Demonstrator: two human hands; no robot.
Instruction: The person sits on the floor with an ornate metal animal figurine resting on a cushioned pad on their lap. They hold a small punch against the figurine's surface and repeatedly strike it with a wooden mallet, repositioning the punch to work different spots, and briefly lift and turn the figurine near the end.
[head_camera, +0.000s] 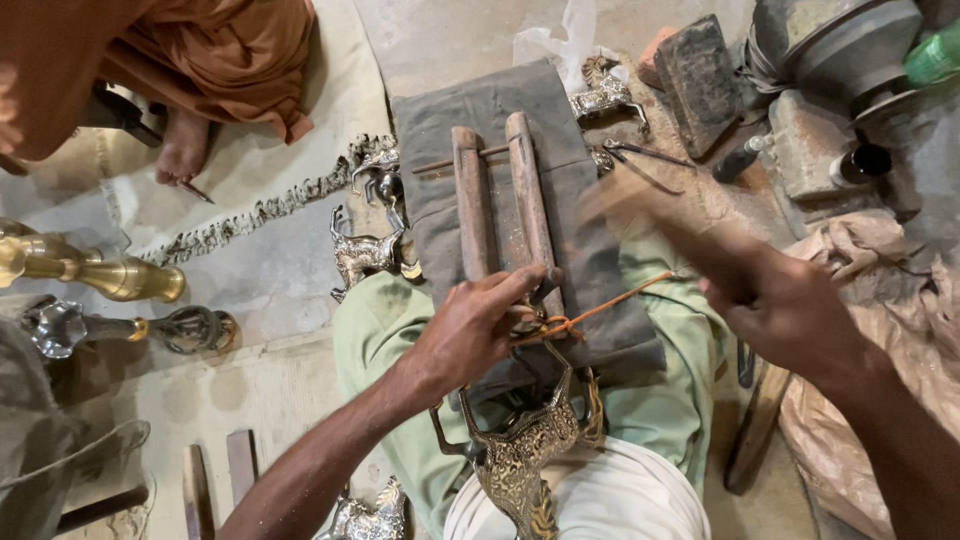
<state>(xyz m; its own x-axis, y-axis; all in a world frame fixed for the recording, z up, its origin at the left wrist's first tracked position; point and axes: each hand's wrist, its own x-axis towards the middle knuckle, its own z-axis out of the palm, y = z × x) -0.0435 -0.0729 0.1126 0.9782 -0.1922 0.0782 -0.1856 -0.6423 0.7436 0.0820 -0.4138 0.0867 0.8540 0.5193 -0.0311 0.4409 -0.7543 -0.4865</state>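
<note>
The largest thing in the work area is a grey cloth pad (575, 250) draped over the person's green-trousered legs (380, 320), with two worn wooden bars (500, 205) lying side by side along it. Against the near end of the bars stands a brass deer figurine (525, 450), dark and engraved, its antlers pointing up toward the bars and tied there with an orange cord (590, 315). Judging by its dull, patterned surface against the bright silver animal figures (365, 250) lying to the left on the floor, the piece looks partway through its working, with finishing left to do. The left hand (470, 330) presses down at the antlers and cord, its grip closed narrow around what seems a small punch (545, 285) set upright on the metal, directly above the figurine. The right hand (780, 300) is raised to the right, well apart from the figurine, its grip wrapped around a blurred wooden handle (640, 205); the head of the tool cannot be made out. Brass candlestick-like pieces (95, 275) lie far left.
</note>
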